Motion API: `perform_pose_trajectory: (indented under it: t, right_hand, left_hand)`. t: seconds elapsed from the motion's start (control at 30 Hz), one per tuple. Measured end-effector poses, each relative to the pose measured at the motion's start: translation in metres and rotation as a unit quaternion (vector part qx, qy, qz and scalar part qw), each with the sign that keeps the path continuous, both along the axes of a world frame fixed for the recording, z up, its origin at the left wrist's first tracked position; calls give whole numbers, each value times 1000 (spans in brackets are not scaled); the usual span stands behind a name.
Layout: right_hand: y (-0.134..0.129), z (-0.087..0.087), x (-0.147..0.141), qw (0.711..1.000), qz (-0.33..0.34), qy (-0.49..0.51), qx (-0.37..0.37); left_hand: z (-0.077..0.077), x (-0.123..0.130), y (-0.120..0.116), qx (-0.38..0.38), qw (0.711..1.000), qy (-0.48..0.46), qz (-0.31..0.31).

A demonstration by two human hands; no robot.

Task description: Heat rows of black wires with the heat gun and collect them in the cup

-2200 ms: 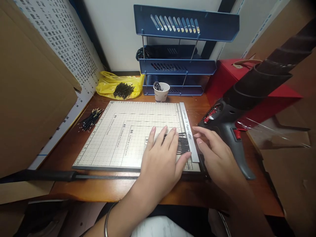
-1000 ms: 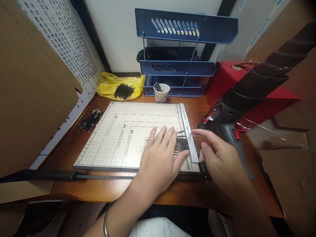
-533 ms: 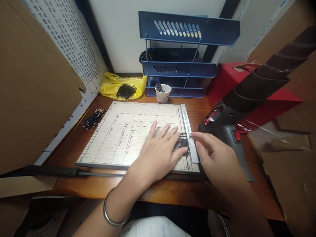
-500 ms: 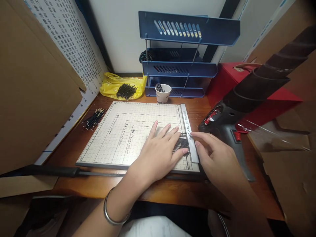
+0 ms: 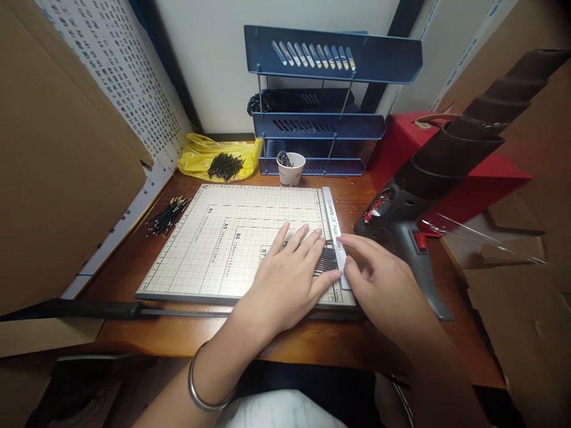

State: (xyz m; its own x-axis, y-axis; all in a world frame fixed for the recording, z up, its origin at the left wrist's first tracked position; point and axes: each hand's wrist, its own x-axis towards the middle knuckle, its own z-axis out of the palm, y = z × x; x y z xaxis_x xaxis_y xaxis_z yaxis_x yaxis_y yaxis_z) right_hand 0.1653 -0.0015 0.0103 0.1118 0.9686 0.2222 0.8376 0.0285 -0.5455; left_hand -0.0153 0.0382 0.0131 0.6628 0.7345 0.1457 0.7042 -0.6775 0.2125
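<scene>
While the strands [image 5: 327, 260] are pressed flat on the cutter [image 5: 187, 255] by the left hand [image 5: 288, 276], their ends are apparently being evened at the metal strip [image 5: 330, 208]. Left of the two hands: open, palm down, fingers spread, thumb over the near strands by the strip. Right hand [image 5: 383, 282]: half open, index fingertip at the strip, thumb apart below it; no grip is seen, rear fingers are hidden. Strands are laid near the cutter's right end, roughly parallel, partly covered by the palm. As judged, firm palm pressure is called for, with ends kept level and fingers kept light; strand roll is the likely fault. Handle [image 5: 107, 309] is left untouched. Versus one second ago: right thumb has been brought closer to the strip, and the far strand, then slanted, now looks straighter. Left palm is about where it was.
</scene>
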Motion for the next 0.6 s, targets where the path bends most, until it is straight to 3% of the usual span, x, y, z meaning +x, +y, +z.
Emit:
perform_pose_trajectory:
  t: [0.6]
  right_hand:
    - [2,4,-4,1000,6,11,7]
  left_hand:
    - [-1,3,2,-12,1000,-23,10]
